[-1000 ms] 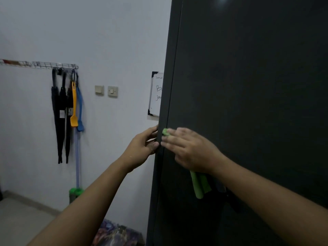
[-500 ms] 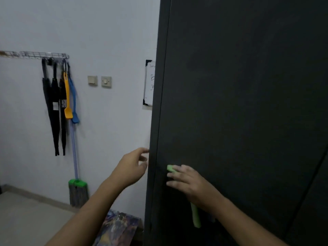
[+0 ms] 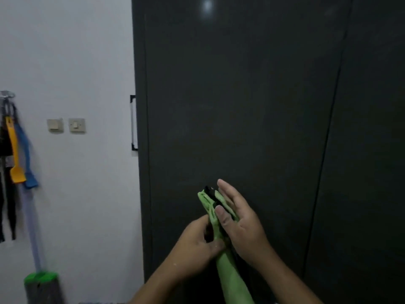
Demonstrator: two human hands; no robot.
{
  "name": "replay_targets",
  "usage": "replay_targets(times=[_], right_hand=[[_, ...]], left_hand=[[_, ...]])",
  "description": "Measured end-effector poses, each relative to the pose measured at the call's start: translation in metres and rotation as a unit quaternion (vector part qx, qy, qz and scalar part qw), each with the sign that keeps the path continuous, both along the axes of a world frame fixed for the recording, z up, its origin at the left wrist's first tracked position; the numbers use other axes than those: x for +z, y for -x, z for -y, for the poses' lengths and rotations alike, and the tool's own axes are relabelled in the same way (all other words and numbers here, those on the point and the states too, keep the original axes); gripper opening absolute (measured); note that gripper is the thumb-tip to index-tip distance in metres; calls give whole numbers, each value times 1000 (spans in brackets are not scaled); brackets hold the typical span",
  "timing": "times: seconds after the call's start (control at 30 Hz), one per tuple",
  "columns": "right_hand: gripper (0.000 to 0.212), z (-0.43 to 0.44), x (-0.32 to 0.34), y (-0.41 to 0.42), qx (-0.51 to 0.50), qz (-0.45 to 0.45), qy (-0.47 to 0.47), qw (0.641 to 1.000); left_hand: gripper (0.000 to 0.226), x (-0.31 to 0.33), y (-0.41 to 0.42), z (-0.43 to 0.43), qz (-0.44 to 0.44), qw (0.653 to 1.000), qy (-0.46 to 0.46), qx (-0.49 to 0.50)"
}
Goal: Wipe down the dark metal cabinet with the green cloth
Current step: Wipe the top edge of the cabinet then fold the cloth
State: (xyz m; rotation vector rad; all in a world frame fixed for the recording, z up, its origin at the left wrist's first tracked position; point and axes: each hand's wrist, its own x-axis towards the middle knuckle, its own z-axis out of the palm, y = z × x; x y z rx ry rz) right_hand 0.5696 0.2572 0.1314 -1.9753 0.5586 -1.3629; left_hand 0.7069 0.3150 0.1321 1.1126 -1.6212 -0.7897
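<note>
The dark metal cabinet point(image 3: 252, 95) fills the centre and right of the head view, its left edge running down near the white wall. In front of its lower part, both hands hold the green cloth point(image 3: 230, 273), which is bunched and hangs down between them. My left hand point(image 3: 197, 242) grips the cloth's middle from the left. My right hand point(image 3: 238, 222) lies against the cloth's upper part with the fingers stretched out and the thumb pressing on it. The cloth's top shows some black. Both hands are off the cabinet's left edge.
On the white wall to the left are two switches point(image 3: 65, 125) and a rack with hanging orange point(image 3: 14, 154) and blue point(image 3: 26, 159) tools. A broom with a green head point(image 3: 40, 279) stands at the lower left. A framed board point(image 3: 133, 122) peeks out behind the cabinet's edge.
My right hand has come off the cabinet face with the cloth. My left hand has left the cabinet's edge and taken hold of the cloth. The view has shifted right.
</note>
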Motion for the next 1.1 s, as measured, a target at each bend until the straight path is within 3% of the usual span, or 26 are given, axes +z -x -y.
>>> replay_targets(times=[0.13, 0.23, 0.33, 0.5, 0.57, 0.7, 0.83, 0.9, 0.97, 1.07, 1.1], right_hand=[[58, 7, -13, 24, -36, -74, 80, 993], [61, 19, -20, 27, -63, -37, 162, 984], [62, 39, -20, 22, -147, -5, 252, 957], [52, 72, -11, 3, -332, 11, 327, 885], [52, 80, -15, -7, -330, -20, 368, 869], [40, 87, -45, -16, -237, -124, 485, 833], [30, 91, -77, -9, -170, -215, 516, 811], [28, 89, -81, -1, -140, -235, 500, 822], [31, 83, -77, 10, -137, -218, 443, 859], [42, 70, -65, 28, -158, -92, 238, 954], [46, 65, -61, 34, -165, -44, 167, 971]], left_hand=[[33, 1, 16, 13, 12, 1000, 18, 16], [32, 12, 15, 28, 138, 990, -9, 14], [24, 24, 4, 40, 255, 958, 47, 126], [42, 41, -20, 30, 312, 892, 146, 295], [43, 46, -30, 26, 342, 872, 157, 314], [40, 46, -39, 25, 349, 869, 164, 310], [40, 44, -41, 27, 360, 866, 171, 302], [39, 42, -42, 29, 346, 875, 173, 291], [37, 38, -42, 30, 304, 903, 149, 265], [30, 31, -36, 29, 253, 937, 107, 215], [28, 28, -33, 31, 247, 943, 98, 202]])
